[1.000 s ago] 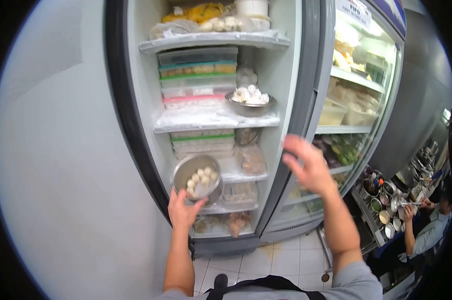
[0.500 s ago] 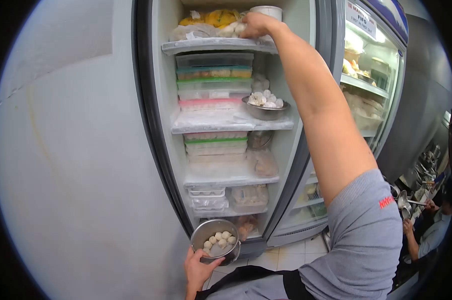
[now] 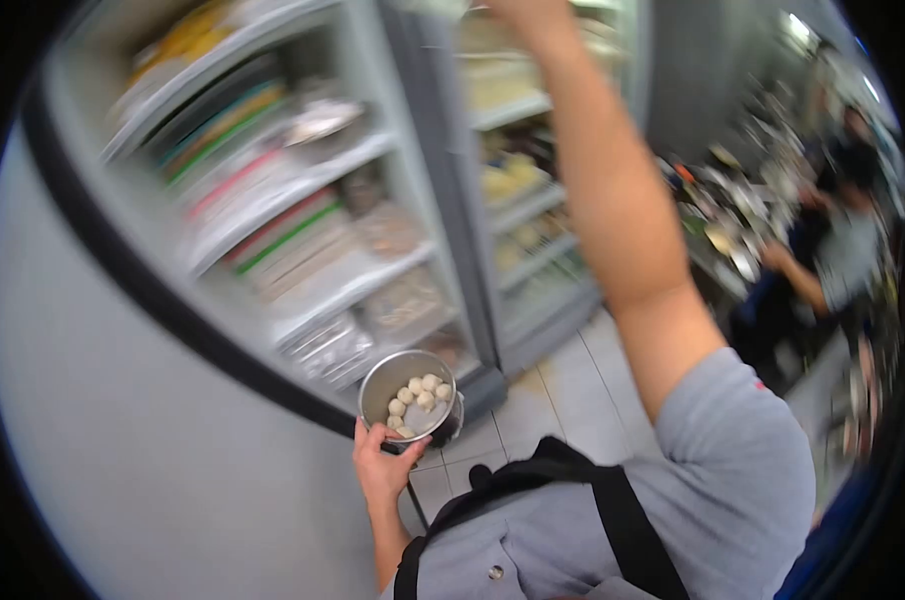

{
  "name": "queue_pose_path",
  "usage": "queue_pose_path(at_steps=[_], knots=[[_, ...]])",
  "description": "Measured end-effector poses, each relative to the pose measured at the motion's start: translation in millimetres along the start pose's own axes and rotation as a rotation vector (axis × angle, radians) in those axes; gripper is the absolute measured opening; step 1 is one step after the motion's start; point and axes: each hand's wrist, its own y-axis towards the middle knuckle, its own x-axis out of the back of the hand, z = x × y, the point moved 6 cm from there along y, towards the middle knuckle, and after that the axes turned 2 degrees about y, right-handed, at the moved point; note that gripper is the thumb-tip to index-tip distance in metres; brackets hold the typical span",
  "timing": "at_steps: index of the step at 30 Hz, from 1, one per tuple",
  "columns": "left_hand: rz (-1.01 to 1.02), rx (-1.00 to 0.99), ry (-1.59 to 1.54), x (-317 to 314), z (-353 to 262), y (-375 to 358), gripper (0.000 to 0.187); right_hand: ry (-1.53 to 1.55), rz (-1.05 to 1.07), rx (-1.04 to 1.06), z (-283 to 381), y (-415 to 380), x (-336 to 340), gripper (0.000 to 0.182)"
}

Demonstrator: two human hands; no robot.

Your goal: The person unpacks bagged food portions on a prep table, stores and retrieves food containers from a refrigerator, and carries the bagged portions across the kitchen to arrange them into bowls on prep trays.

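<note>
- Presently, a metal pot (image 3: 381,384) is gripped at its near rim by the left hand (image 3: 381,466), thumb and fingers spread along it.
- Just ahead of that hand, pale balls (image 3: 416,385) are held inside; no long axis is shown by the round mouth.
- Well apart, the right hand (image 3: 521,9) is raised; its grasp cannot be told. From it, the pot is placed downward and leftward.
- Beyond the left hand, stocked shelves (image 3: 353,294) are seen, blurred.

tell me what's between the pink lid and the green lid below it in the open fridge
The head view shows, going down from the pink lid: its pale box, a white shelf, then a reddish strip above the lower green lid. Blur hides more.
</note>
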Motion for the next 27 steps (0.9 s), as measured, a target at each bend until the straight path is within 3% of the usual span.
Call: queue_pose_path(at_steps=[1, 2, 3, 4, 5, 6, 7, 9, 10, 12, 15, 16, 17, 19, 23, 25, 27], knots=[[0.099, -0.004, 0.006, 9.3, 2.1, 3.7, 0.044, 0.012, -0.056, -0.058, -2.2, -51.9, 25.5, 0.023], [0.202, -0.076, -0.050, 17.7, 6.2, 6.3, 0.042, -0.031, -0.129, -0.191, -8.5, -118.0, 51.9, 0.031], [0.303, -0.115, -0.060, 18.3, 5.6, 16.2, 0.042, 0.008, -0.116, -0.093, -19.4, -160.5, 49.9, 0.032], [0.405, -0.173, -0.070, 13.0, 11.9, 30.4, 0.041, -0.017, -0.043, -0.321, -40.4, -224.5, 62.3, 0.033], [0.507, -0.232, -0.089, 4.9, 20.5, 44.5, 0.040, 0.037, -0.103, -0.495, -38.1, -287.3, 70.9, 0.017], [0.606, -0.311, -0.102, -6.8, 26.6, 62.1, 0.038, -0.040, -0.137, -0.819, -51.6, -355.3, 81.4, 0.030], [0.697, -0.368, -0.102, -17.4, 28.1, 68.8, 0.038, -0.103, -0.139, -1.162, -45.7, -412.2, 94.0, 0.031], [0.844, -0.551, -0.079, -41.9, 32.8, 93.8, 0.037, -0.374, -0.266, -1.253, -10.3, -494.9, 114.1, 0.031], [0.996, -0.598, -0.148, -72.4, 52.7, 106.1, 0.036, -0.442, -0.425, -1.411, 31.5, -532.9, 116.0, 0.033], [1.167, -0.719, -0.206, -89.2, 23.4, 76.4, 0.037, -0.506, -0.785, -1.485, 97.4, -606.1, 156.9, 0.040], [1.316, -0.871, -0.293, -152.6, -14.9, 1.6, 0.040, -0.642, -1.049, -1.310, 207.4, -650.3, 216.4, 0.034], [1.333, -0.912, -0.349, -181.7, -21.8, -31.6, 0.041, -0.607, -1.175, -1.261, 240.4, -649.1, 230.0, 0.032], [1.312, -0.966, -0.426, -201.5, -40.9, -68.1, 0.041, -0.576, -1.288, -1.084, 255.9, -680.5, 259.5, 0.033], [1.327, -1.025, -0.523, -218.7, -81.1, -120.3, 0.041, -0.476, -1.396, -1.011, 295.8, -691.7, 267.2, 0.036], [1.258, -1.138, -0.640, -253.8, -135.3, -214.7, 0.039, -0.422, -1.537, -0.854, 331.4, -710.1, 298.1, 0.035], [1.310, -1.138, -0.523, -275.6, -141.2, -239.1, 0.035, -0.270, -1.604, -0.788, 337.9, -703.6, 300.5, 0.036], [1.192, -1.210, -0.423, -285.2, -133.4, -260.2, 0.039, -0.210, -1.612, -0.753, 337.4, -718.2, 312.9, 0.035]])
